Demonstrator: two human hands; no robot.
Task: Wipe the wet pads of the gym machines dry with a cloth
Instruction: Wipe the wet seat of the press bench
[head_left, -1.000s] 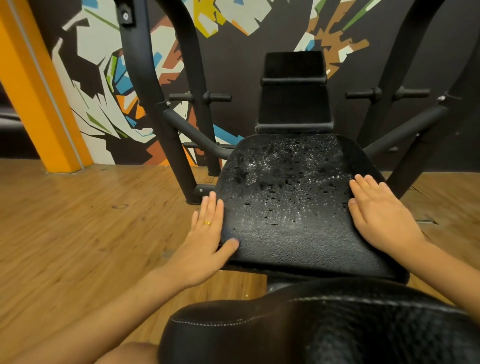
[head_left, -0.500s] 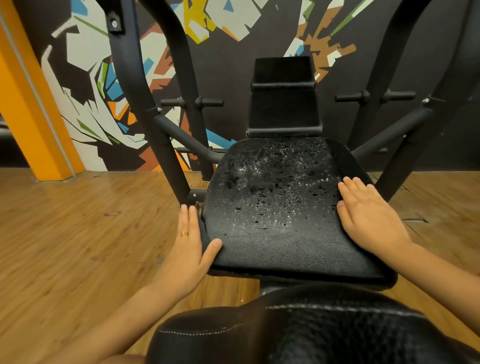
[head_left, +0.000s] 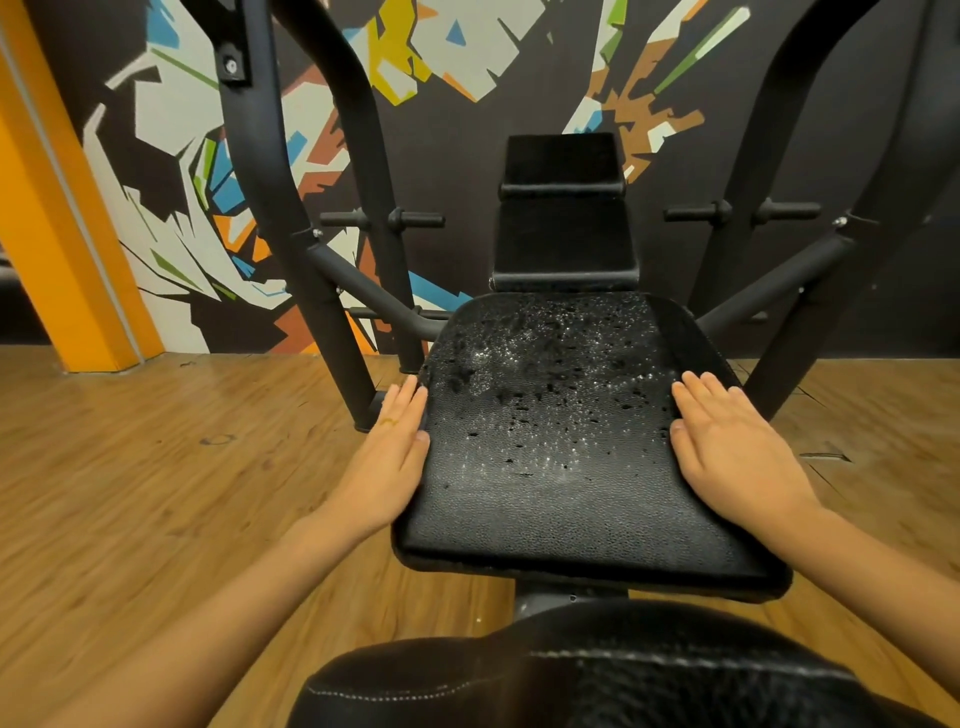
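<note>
A black padded bench pad (head_left: 561, 499) fills the centre of the head view, its far half speckled with water droplets. My left hand (head_left: 387, 457) lies flat against the pad's left edge, fingers straight, a ring on one finger. My right hand (head_left: 732, 457) rests flat on the pad's right side, fingers straight and together. Neither hand holds anything, and no cloth is in view. A smaller black pad (head_left: 563, 218) stands upright behind the wet one. Another black stitched pad (head_left: 597, 675) sits at the bottom, close to me.
Black steel uprights (head_left: 270, 197) and angled bars (head_left: 779, 270) of the machine frame flank the pad on both sides. Wooden floor (head_left: 156, 467) spreads left and right. An orange pillar (head_left: 57, 223) stands at the far left before a painted wall.
My left thumb has come off the top of the pad and the hand now lies along its left edge. The view has shifted slightly; the right hand stays flat on the pad.
</note>
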